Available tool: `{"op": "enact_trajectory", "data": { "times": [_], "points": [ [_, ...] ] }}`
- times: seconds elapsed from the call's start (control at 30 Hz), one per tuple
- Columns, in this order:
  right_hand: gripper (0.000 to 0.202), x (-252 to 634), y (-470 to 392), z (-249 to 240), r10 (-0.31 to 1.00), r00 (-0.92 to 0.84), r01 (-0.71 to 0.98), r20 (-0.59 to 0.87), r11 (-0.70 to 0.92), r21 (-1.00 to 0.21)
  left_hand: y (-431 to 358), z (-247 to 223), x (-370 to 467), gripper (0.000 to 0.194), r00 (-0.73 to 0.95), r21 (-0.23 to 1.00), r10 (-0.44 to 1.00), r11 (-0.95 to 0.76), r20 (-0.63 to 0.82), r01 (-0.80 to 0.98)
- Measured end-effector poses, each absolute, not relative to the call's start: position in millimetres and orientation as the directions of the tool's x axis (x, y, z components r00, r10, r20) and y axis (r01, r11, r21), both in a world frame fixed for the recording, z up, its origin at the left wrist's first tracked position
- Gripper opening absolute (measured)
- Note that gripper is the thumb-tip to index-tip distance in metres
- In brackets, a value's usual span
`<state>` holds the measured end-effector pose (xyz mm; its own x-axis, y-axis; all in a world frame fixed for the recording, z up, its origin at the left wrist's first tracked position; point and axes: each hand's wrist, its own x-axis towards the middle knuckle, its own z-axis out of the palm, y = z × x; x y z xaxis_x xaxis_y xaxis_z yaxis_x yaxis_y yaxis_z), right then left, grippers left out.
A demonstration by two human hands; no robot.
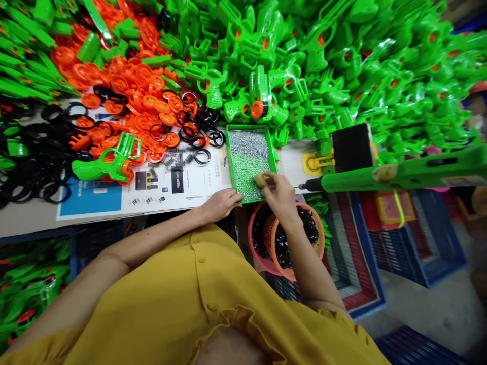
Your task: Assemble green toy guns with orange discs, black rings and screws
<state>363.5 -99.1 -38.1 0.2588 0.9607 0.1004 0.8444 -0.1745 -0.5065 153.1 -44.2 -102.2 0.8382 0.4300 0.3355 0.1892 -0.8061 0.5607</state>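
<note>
A shallow green tray (272, 152) full of small silvery screws (249, 144) lies at the table's front edge, with its green floor showing through in the front half. My left hand (221, 204) holds the tray's near left corner, fingers bent against the rim. Over the near right part of the tray, my right hand (280, 196) has its thumb and fingertips pinched together. Whatever is between those fingertips is too small to make out. Just right of this hand, a green electric screwdriver (380, 175) points its bit toward it.
Green toy guns (323, 45) are heaped across the back. Orange discs (140, 96), black rings (34, 147) and small springs (177, 158) lie left. One toy gun (108, 162) rests on printed cardboard (171, 200). Below the edge stand baskets (317, 223) of black parts and blue crates (414, 253).
</note>
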Motion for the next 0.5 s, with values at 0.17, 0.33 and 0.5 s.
{"op": "enact_trajectory", "data": {
  "times": [0.17, 0.33, 0.5],
  "points": [
    [0.034, 364.5, -100.5, -40.8, 0.944, 0.293, 0.848, 0.152, -0.183, -0.497, -43.7, -102.1, 153.1, 0.016, 0.846, 0.579, 0.431, -0.793, 0.315, 0.188],
    [0.035, 361.9, -103.4, -48.1, 0.967, 0.234, 0.859, 0.102, -0.157, -0.487, -44.2, -101.2, 153.4, 0.014, 0.845, 0.589, 0.443, -0.782, 0.298, 0.202],
    [0.033, 344.7, -100.2, -46.0, 0.972, 0.235, 0.770, -0.004, -0.189, -0.610, -44.3, -100.9, 153.5, 0.014, 0.847, 0.581, 0.441, -0.788, 0.297, 0.206]
  ]
}}
